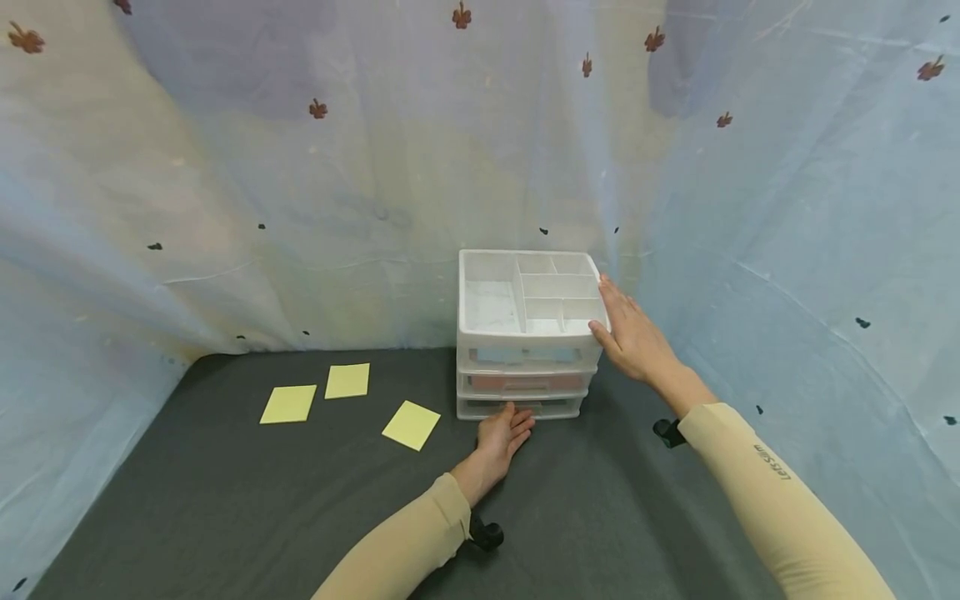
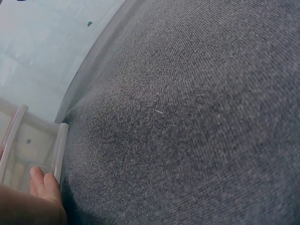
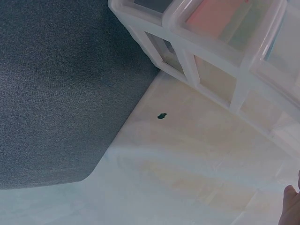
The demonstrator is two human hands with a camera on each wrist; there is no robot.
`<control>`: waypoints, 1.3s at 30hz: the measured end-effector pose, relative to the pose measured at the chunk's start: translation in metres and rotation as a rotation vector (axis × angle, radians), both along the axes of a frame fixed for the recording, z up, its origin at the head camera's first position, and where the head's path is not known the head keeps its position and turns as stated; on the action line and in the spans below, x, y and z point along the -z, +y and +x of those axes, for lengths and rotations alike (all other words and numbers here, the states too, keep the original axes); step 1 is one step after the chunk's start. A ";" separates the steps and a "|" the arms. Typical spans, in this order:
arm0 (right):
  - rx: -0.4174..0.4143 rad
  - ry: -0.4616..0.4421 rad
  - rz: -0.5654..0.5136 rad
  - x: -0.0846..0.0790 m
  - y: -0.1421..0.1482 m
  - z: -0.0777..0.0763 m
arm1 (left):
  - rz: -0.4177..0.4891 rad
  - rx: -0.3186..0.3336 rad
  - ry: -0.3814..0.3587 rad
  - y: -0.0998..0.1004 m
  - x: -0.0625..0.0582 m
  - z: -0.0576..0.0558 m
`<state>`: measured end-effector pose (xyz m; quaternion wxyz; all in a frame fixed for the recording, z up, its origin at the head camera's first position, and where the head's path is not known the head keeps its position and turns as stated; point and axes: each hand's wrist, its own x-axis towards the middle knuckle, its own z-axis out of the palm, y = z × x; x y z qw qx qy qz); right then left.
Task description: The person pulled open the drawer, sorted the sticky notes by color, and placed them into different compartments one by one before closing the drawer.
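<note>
A white plastic drawer unit (image 1: 531,336) with a divided top tray and three see-through drawers stands against the back curtain. My left hand (image 1: 504,433) is at the front of the bottom drawer (image 1: 558,407), its fingers extended to the right. In the left wrist view, the left fingers (image 2: 50,186) are against the clear drawer front, near its handle; the exact contact is hard to tell. My right hand (image 1: 637,337) rests along the unit's upper right edge, fingers straight and thumb near the front corner. Only a bit of the right hand (image 3: 291,206) enters the right wrist view.
Three yellow paper squares, a left one (image 1: 288,404), a back one (image 1: 347,381) and a nearer one (image 1: 411,425), lie on the dark cloth-covered table (image 1: 247,500) left of the unit. Pale patterned curtains (image 1: 405,183) enclose the table. The middle drawer (image 1: 480,383) has pinkish contents.
</note>
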<state>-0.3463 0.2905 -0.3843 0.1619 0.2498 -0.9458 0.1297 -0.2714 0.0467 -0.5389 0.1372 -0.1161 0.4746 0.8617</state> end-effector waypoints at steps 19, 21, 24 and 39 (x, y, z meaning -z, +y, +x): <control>0.017 -0.038 0.010 -0.001 -0.001 0.002 | -0.013 0.033 -0.003 0.000 0.000 0.013; 0.017 -0.040 0.009 -0.002 -0.002 0.002 | -0.015 0.038 0.002 0.000 -0.001 0.016; 0.018 -0.038 0.010 -0.002 -0.002 0.002 | -0.022 0.051 0.006 -0.001 -0.001 0.019; 0.012 -0.027 0.008 -0.001 -0.001 0.002 | -0.040 0.161 0.034 -0.011 0.002 0.042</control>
